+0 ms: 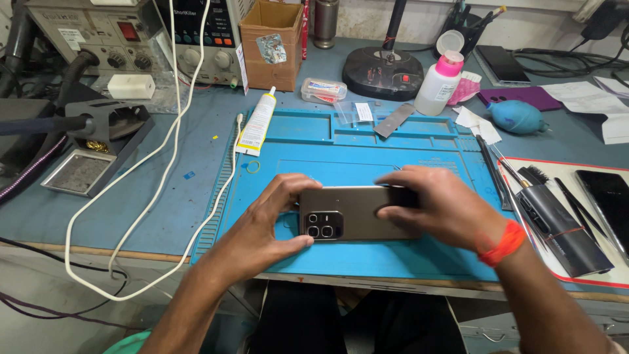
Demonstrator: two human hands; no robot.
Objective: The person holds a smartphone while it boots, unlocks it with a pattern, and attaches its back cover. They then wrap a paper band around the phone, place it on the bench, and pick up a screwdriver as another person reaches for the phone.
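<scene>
A grey-brown smartphone [350, 211] lies back side up on the blue work mat [386, 147], its camera block toward the left. My left hand [272, 219] grips the phone's left end, thumb below and fingers along the top edge. My right hand [439, 203] covers the phone's right end, with the fingers pressing on its back. An orange thread band circles my right wrist [501, 246].
A glue tube [257, 123] lies at the mat's left edge beside a white cable [157, 157]. Behind the mat stand a cardboard box [272, 42], a pink-capped white bottle [439, 82] and a lamp base [383, 72]. Tweezers and tools [557, 216] lie right; a soldering station [92, 36] sits far left.
</scene>
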